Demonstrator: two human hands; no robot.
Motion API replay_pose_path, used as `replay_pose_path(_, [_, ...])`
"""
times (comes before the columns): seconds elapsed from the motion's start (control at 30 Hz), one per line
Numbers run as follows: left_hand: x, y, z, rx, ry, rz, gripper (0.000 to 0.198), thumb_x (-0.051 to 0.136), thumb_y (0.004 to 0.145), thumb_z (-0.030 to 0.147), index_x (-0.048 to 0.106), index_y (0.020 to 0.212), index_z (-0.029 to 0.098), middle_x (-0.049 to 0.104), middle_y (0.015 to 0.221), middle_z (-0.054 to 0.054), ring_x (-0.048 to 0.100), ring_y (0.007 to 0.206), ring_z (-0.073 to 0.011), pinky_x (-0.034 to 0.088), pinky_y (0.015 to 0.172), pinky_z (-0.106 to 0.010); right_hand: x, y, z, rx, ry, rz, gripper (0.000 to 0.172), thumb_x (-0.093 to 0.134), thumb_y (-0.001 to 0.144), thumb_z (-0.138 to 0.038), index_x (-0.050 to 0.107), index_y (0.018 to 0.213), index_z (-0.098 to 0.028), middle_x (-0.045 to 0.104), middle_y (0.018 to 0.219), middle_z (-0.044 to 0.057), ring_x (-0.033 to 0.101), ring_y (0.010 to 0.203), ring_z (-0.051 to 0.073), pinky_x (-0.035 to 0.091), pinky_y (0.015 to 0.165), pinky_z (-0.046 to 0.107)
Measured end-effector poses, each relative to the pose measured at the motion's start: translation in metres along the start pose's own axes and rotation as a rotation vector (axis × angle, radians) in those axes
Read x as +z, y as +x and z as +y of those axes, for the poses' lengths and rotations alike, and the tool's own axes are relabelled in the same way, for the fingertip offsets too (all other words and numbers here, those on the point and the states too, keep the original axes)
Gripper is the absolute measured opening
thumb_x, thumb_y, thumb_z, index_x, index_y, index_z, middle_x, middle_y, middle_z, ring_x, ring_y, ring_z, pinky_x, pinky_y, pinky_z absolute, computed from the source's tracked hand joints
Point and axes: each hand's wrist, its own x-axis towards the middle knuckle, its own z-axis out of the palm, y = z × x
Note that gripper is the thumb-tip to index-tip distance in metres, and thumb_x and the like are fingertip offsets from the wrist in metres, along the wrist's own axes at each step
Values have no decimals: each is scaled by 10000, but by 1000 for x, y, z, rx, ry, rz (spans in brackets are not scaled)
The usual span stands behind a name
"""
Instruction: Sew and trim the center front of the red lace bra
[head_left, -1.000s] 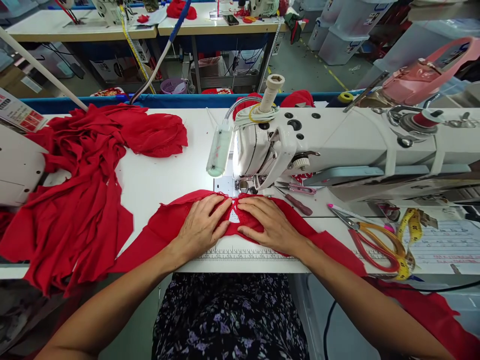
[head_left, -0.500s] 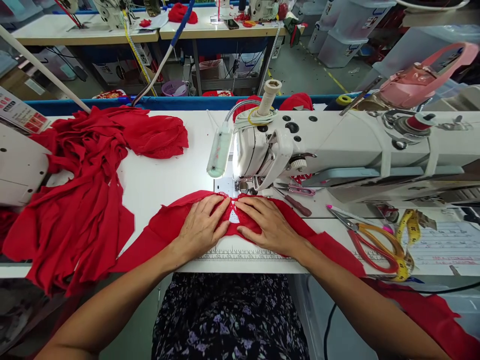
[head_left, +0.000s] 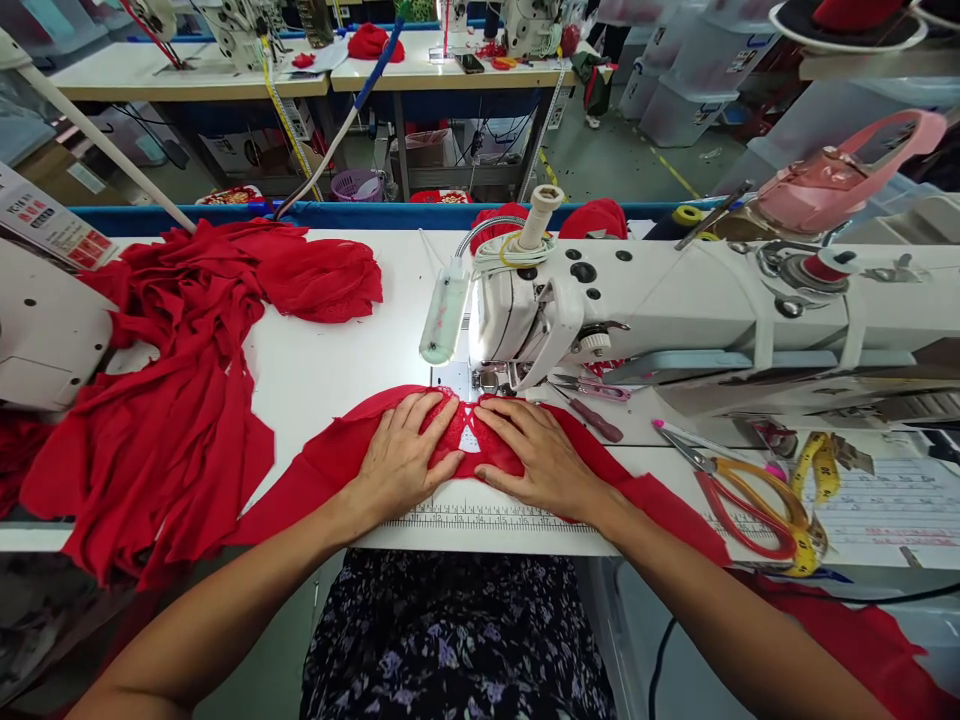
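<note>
A red fabric piece point(head_left: 330, 460) with lace at its middle lies across the table in front of the sewing machine point(head_left: 637, 290). On its left part my left hand point(head_left: 409, 450) rests flat, fingers spread. My right hand point(head_left: 536, 450) lies flat on the right part, fingers also apart. Between my hands a small cut-out with crossed red strips shows the white table beneath. The fabric's top edge sits just below the needle area, and its right end hangs over the table's front edge. A printed ruler scale point(head_left: 487, 518) runs along the table near my wrists.
A heap of red fabric point(head_left: 172, 400) covers the table's left side. To the right are scissors point(head_left: 757, 500), a yellow tape measure point(head_left: 825, 470), a written sheet point(head_left: 889, 510) and a brown-handled tool point(head_left: 592, 415). A machine lamp point(head_left: 445, 310) hangs beside the machine head.
The view has shifted slightly, so the table and machine appear a little lower. Both hands stay flat on the red fabric, with hardly any movement.
</note>
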Motion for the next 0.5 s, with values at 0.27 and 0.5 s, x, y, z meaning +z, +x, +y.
replay_pose_path(0.27, [0,0,0,7,15,8,635,490,974,454,358,1521,162,446,1501,-129,393,1367,-318,369,1120,-500,-1,0,-1,28,9,-4,643,602,903,-532,431,1452,-244,509,1464,101,500,1296,290,412,1095,522])
replay_pose_path(0.5, [0,0,0,12,23,18,638,487,975,463,349,1525,170,451,1498,-129,396,1365,-317,379,1102,-493,0,0,0,27,-19,-7,686,600,902,-554,402,1474,-230,491,1480,100,490,1295,294,387,1112,535])
